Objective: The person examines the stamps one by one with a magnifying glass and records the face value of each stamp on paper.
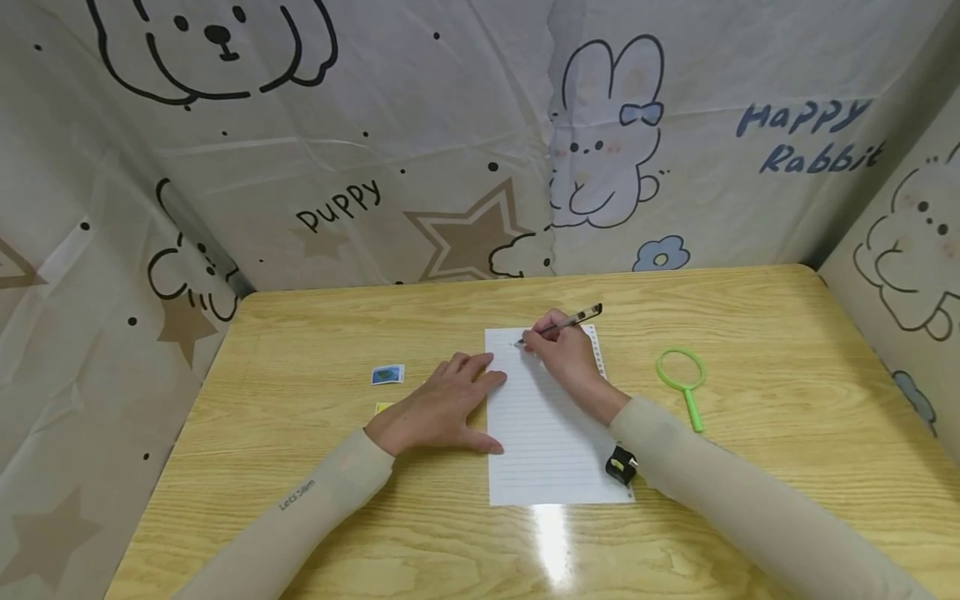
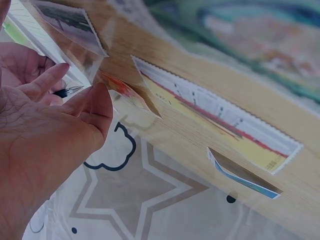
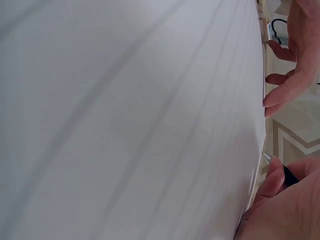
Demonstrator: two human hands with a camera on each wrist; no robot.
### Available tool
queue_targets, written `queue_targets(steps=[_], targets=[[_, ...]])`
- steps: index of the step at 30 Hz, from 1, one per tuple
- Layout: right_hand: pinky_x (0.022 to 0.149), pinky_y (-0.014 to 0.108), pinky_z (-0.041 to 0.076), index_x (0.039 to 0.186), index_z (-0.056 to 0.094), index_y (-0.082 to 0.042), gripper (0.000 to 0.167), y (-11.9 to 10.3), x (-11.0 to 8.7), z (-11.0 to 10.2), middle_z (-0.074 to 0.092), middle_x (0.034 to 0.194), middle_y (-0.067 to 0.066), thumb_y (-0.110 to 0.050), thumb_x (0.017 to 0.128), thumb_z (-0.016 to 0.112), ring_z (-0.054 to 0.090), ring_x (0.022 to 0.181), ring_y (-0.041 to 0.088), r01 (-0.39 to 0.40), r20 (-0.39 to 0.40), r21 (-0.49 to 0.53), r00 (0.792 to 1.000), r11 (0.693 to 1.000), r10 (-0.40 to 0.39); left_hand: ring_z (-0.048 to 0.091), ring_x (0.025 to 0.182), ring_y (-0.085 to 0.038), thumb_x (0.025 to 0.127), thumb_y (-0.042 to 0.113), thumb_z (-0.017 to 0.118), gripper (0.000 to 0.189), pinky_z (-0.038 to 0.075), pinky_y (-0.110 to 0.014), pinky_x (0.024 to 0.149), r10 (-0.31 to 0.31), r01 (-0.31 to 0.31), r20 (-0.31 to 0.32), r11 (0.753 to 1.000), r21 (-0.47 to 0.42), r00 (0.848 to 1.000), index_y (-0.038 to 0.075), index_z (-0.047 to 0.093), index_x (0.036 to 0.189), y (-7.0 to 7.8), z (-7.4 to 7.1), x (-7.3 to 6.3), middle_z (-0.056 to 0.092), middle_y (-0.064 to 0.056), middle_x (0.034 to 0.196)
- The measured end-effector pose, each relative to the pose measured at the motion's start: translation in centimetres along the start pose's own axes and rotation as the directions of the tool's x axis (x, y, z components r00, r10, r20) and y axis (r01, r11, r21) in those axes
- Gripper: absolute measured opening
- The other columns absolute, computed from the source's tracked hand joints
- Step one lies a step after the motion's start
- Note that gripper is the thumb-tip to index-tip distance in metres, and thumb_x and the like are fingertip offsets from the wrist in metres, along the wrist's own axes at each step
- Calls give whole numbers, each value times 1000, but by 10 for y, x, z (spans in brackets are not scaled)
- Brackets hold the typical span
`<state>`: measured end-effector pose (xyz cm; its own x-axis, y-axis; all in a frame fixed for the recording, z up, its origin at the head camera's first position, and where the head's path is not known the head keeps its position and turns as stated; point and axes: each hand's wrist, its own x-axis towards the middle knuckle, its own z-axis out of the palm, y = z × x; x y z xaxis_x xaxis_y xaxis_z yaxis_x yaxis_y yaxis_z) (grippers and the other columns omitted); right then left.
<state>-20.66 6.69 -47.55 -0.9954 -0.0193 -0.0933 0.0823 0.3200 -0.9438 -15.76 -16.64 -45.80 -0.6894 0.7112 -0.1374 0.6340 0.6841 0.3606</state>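
Observation:
A sheet of lined paper (image 1: 551,433) with punched holes along its right side lies on the table. My right hand (image 1: 566,354) pinches a pen (image 1: 576,318), its tip right at the upper left lines of the sheet. In the right wrist view the pen's pointed tip (image 3: 266,156) shows close over the lined surface. My left hand (image 1: 450,404) rests at the sheet's left edge with its fingers spread, thumb and fingertips on the paper. Nearest to it are a blue stamp (image 1: 387,375) and a yellow stamp (image 1: 383,407), the latter mostly hidden behind the hand.
A green magnifying glass (image 1: 692,400) lies right of the sheet. Beside the right sleeve, a small black item (image 1: 620,465) overlaps the paper's lower right. Several stamps, one a wide yellow-and-red stamp (image 2: 215,117), show in the left wrist view. Printed cloth walls (image 1: 450,167) border the table.

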Motion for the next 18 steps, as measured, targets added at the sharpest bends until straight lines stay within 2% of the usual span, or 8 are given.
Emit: queue_targets(steps=[18], targets=[[62, 23, 46, 98, 66, -8, 10, -1, 1, 0, 76, 89, 6, -13, 102, 73, 66, 79, 18, -6, -2, 6, 1000, 1000, 6, 37, 145, -39, 90, 62, 85, 97, 34, -57, 118, -5, 5, -8, 1000, -5, 1000, 8, 47, 162, 0, 0, -2, 34, -23, 169]])
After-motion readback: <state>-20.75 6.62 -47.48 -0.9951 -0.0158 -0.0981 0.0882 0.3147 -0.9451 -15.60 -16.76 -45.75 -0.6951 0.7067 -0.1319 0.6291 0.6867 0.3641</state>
